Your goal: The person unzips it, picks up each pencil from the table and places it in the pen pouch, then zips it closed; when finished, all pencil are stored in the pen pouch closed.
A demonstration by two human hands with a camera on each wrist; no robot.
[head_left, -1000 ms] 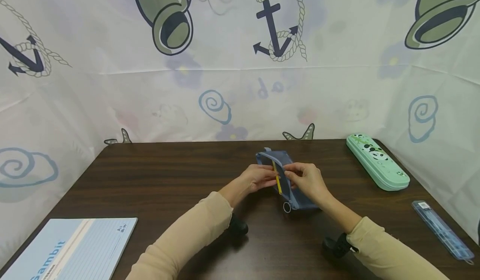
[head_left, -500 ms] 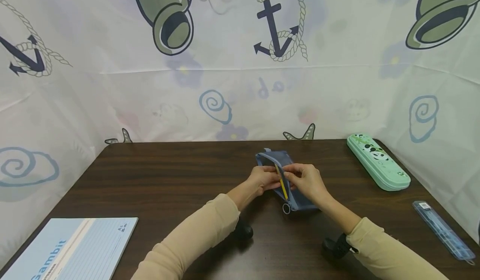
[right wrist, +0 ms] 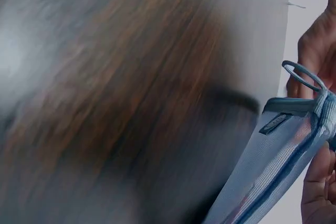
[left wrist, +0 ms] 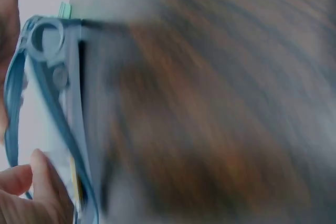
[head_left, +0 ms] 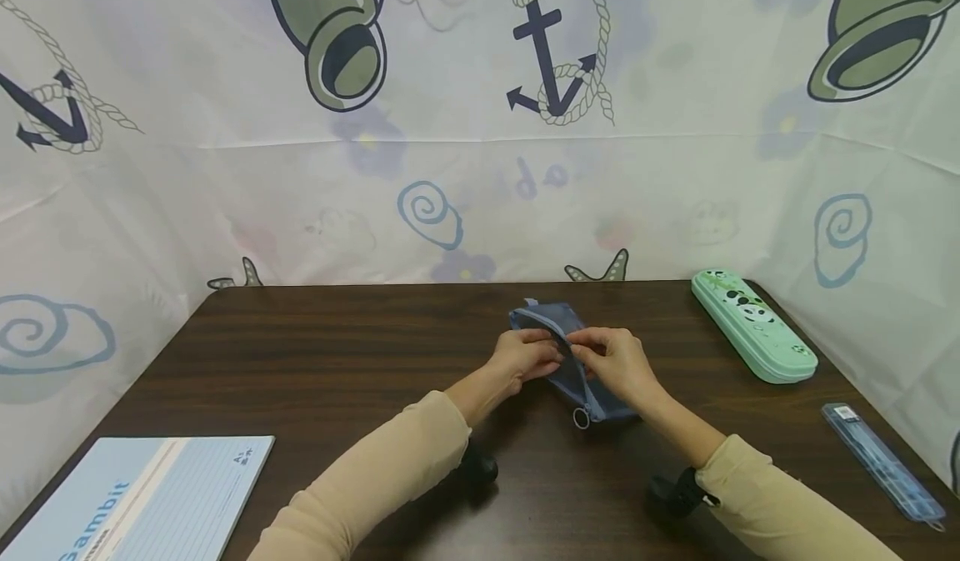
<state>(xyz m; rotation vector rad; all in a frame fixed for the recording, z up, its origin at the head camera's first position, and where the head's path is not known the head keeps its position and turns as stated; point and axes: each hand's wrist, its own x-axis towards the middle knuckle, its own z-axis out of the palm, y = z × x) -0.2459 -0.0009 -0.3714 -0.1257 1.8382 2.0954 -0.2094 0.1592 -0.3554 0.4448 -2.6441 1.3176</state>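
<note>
A blue mesh zip pencil pouch [head_left: 607, 404] lies on the dark wooden table, its zipped mouth spread apart. My right hand [head_left: 617, 363] pinches the near right edge of that mouth between thumb and fingers. At the opening, my left hand [head_left: 519, 356] has its fingertips dipped inside the mouth. In the left wrist view a yellow pencil [left wrist: 76, 182] shows through the pouch's side, beside the left fingers, which do not visibly grip it. A round zip-pull ring [head_left: 581, 418] hangs at the pouch's near end. The pouch's inside is mostly hidden in the head view.
A mint-green panda pencil case [head_left: 753, 323] lies at the far right. Nearer on the right is a slim clear blue packet [head_left: 883, 463]. A light blue notebook [head_left: 142, 494] rests at the front left. A printed white cloth [head_left: 480, 211] hangs behind the table.
The yellow pencil, held at the mouth by my left hand before, has gone down into the pouch and out of the head view. My right hand has kept its grip on the edge.
</note>
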